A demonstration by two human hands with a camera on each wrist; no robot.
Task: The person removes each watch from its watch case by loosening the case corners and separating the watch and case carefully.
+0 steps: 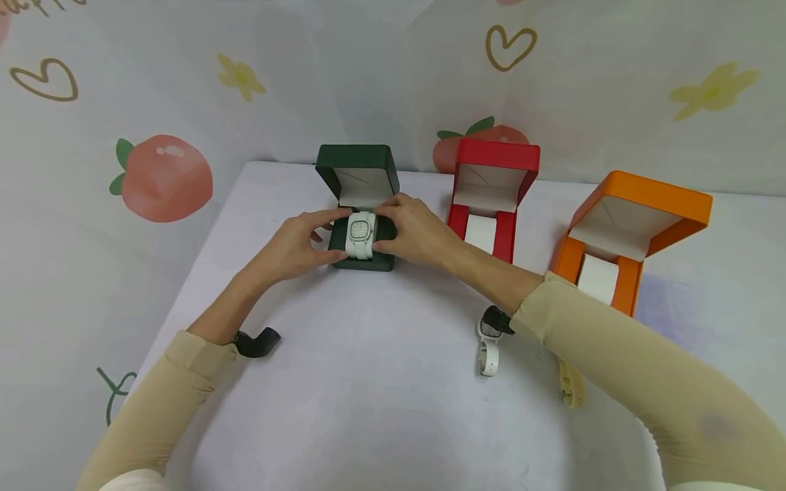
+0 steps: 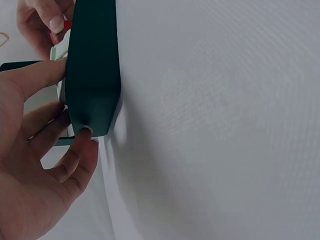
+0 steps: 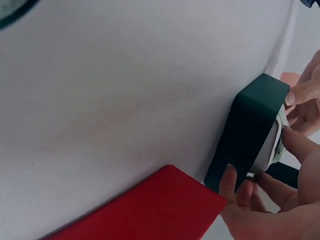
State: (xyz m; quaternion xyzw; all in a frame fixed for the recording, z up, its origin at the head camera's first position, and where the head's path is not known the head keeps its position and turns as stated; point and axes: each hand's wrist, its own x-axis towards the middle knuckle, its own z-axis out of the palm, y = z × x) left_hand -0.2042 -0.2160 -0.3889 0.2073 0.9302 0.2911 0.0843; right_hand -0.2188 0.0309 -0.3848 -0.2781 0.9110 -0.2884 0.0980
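A white wristwatch (image 1: 361,235) with a squarish face lies in an open green watch box (image 1: 362,265). My left hand (image 1: 293,247) pinches the watch's left side between thumb and fingers. From the other side my right hand (image 1: 417,230) pinches it, thumb near the lower end and fingers near the top. In the left wrist view, left fingertips also touch the side of the green box (image 2: 95,65). Right fingertips touch the box wall (image 3: 247,125) in the right wrist view. The cushion beneath the watch is mostly hidden.
To the right stand an open red watch box (image 1: 505,235) and an open orange one (image 1: 629,286), each holding a white cushion. A white watch (image 1: 488,358) lies below the red box. The right sleeve partly covers a yellow watch strap (image 1: 572,385). A patterned cloth hangs behind the table.
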